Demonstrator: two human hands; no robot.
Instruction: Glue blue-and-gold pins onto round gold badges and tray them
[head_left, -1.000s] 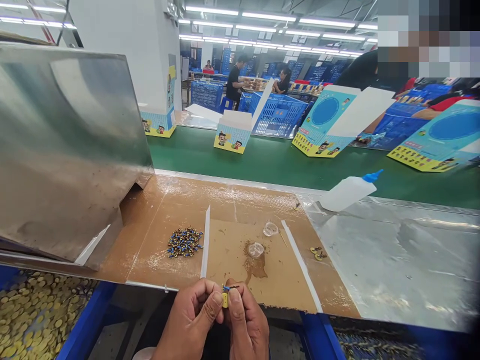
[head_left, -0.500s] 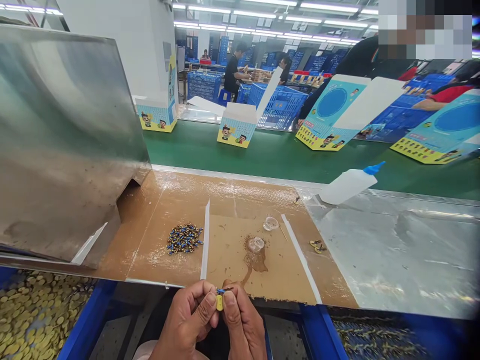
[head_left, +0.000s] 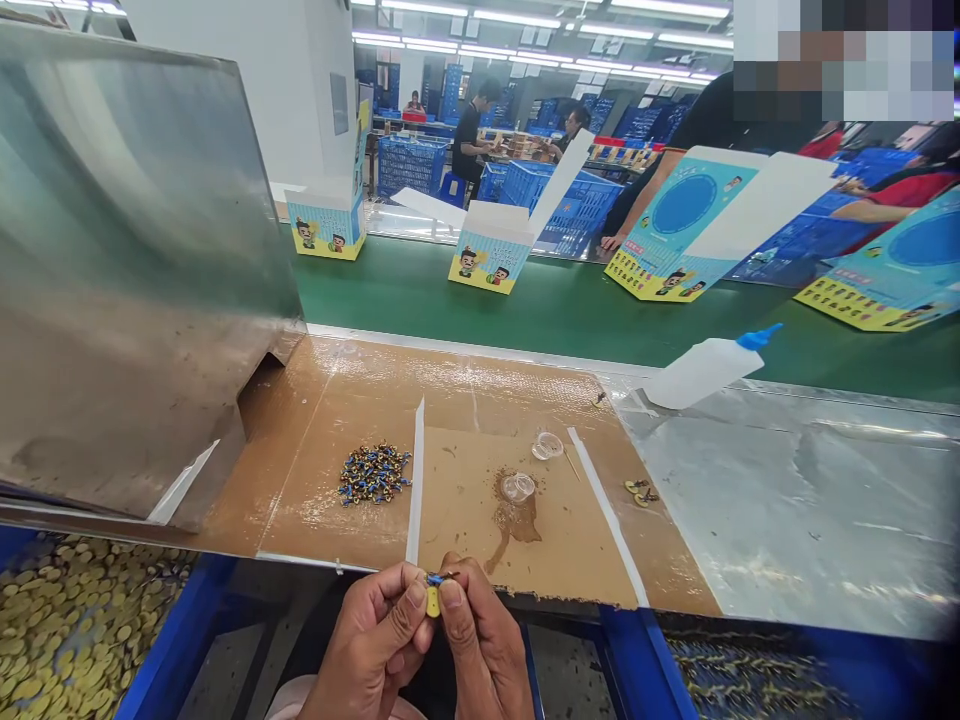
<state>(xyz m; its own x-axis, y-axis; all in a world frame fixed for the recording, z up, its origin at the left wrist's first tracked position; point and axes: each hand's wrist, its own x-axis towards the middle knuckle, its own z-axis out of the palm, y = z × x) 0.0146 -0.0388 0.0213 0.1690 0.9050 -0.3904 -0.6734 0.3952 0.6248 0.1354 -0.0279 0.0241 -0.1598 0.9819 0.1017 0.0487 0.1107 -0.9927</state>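
Both hands, left hand [head_left: 375, 640] and right hand [head_left: 480, 645], pinch a tiny, light yellow piece [head_left: 433, 599] at six o'clock, fingertips clamped on its edges.

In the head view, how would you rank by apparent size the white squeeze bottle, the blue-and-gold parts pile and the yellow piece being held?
1. White plastic squeeze bottle with blue cap.
2. Pile of small blue-and-gold parts.
3. Small yellow piece, smallest despite nearest the camera.

Lettering on the cartons [head_left: 480, 262] is too small to read.
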